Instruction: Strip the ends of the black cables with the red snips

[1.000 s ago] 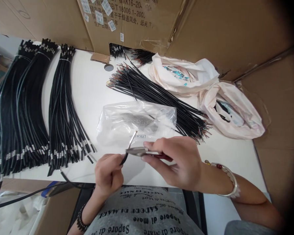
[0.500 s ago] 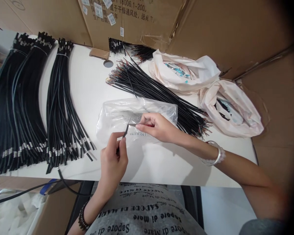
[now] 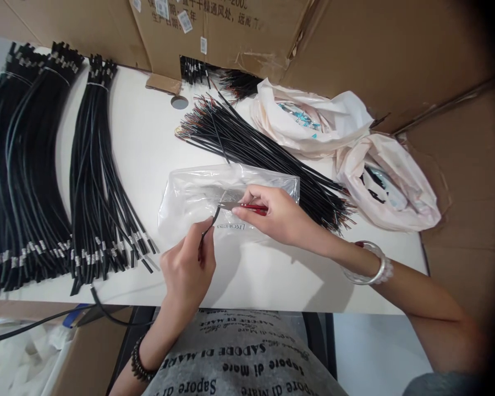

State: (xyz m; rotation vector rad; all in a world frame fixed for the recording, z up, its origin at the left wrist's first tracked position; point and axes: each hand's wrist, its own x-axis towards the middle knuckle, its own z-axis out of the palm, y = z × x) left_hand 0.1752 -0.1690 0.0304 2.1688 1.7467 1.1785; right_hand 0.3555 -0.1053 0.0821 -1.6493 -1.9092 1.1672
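Observation:
Between the thumb and fingers of my left hand (image 3: 188,261) is a black cable (image 3: 215,218), its end pointing up and away from me. My right hand (image 3: 272,215) grips a small knife with a red handle (image 3: 256,208). The knife's metal blade (image 3: 229,205) points left and meets the tip of the cable. Both hands are over a clear plastic bag (image 3: 181,190) with printed letters, which lies on the white table (image 3: 251,275). How the blade touches the cable is too small to tell.
Black cables (image 3: 247,148) with bare coloured wire ends lie behind the bag. Tied bundles of black cables (image 3: 93,165) with silvery sleeves cover the left side. Two white plastic bags, one farther back (image 3: 268,115) and one nearer (image 3: 421,212), stand at right. Cardboard (image 3: 355,55) walls the back.
My right hand has turned slightly, so more of the red handle and blade shows. The blade now sits at the cable's tip. My left hand has shifted slightly left, and the view has moved a little.

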